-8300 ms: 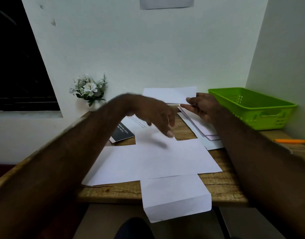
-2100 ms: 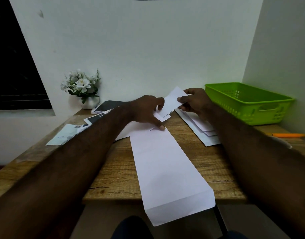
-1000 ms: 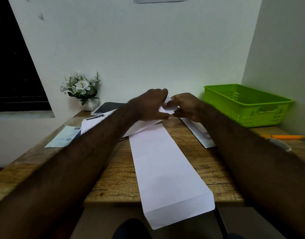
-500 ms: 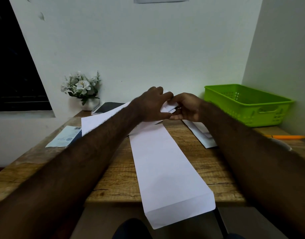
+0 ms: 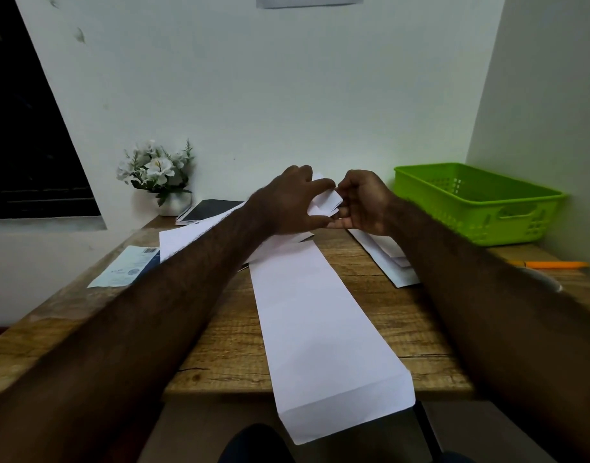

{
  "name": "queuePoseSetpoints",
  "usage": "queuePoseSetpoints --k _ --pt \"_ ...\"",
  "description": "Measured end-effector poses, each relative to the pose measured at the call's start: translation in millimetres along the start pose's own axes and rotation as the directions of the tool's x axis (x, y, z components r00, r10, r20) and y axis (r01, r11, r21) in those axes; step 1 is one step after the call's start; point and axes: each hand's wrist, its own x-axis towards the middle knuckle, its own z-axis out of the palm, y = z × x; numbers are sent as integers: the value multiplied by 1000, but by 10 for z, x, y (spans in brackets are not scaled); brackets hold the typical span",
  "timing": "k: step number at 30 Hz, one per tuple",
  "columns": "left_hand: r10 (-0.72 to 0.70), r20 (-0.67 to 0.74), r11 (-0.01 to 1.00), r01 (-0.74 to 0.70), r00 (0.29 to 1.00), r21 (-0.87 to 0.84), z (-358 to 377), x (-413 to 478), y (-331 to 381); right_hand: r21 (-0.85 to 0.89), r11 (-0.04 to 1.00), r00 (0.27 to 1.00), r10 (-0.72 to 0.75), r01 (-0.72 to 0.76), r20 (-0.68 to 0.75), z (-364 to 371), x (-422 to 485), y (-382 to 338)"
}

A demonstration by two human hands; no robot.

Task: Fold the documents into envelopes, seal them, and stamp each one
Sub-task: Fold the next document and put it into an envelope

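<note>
Head view: the left hand [image 5: 286, 202] and right hand [image 5: 360, 202] meet over the far middle of the bench [image 5: 403, 315]. Both grips pinch one small folded document [image 5: 327, 202] between them. The long envelope [image 5: 320, 329] lies just nearer, its long axis running from under the hands to the near edge, which it overhangs. Both hands are equally near its far end, probably the mouth.

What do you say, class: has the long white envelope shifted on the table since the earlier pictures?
No. The long white envelope lies where it did: its near end overhangs the front edge of the table just as before.
</note>
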Motion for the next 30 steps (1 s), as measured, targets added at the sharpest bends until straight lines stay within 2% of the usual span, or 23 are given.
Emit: queuePoseSetpoints --k 6,9,11,14,16,19,25,30 --pt "7 -36 993 -2 999 118 -62 -26 46 -2 1000 1000 -23 23 9 26 -20 -11" --pt "-59 -62 985 68 996 156 -91 -62 58 -75 995 998 -63 64 22 45 -26 -11" --pt "-161 13 981 159 987 113 -100 -84 72 -84 993 997 -80 78 -14 43 -11 -7" --pt "-294 219 953 303 931 -9 -122 -98 67 -31 995 995 -92 90 -50 17 13 -4" --pt "-329 320 929 366 888 -60 -121 -111 8 6 994 991 -110 111 -81 -11 19 -6" --pt "-340 389 903 413 856 -121 -102 -131 -81 68 990 987 -111 120 -119 -51 26 -1" --pt "-337 332 918 386 881 -91 -62 -135 -116 7 997 987 -79 80 -143 -57 0 6" --pt "-286 219 947 310 933 -87 -57 -164 -138 -26 1000 997 6 -8 -76 -87 -25 35"
